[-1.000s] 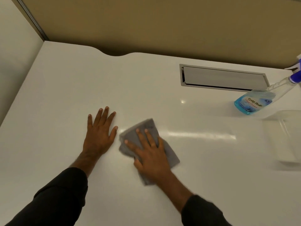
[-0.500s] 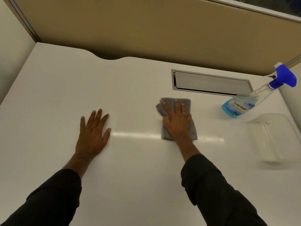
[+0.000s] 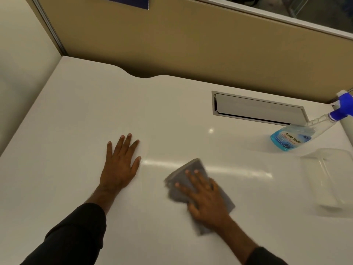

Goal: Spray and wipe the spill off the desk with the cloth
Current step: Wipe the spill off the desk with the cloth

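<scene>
My left hand point(image 3: 120, 165) lies flat and open on the white bench point(image 3: 76, 121), holding nothing, while my right hand point(image 3: 204, 197) presses the grey cloth point(image 3: 189, 169) down with fingers spread, just right of centre. The spray bottle point(image 3: 294, 137) stands at the far right beside a clear tub point(image 3: 328, 178), so I judge spraying done. I see no spill, and wiping seems close to finished.

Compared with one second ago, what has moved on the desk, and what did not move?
The right hand swept the grey cloth away toward the flap, then back near the left hand, pressing it flat throughout. Nothing was picked up or released. The left hand stayed flat on the desk; the spray bottle and clear container stayed put.
</scene>
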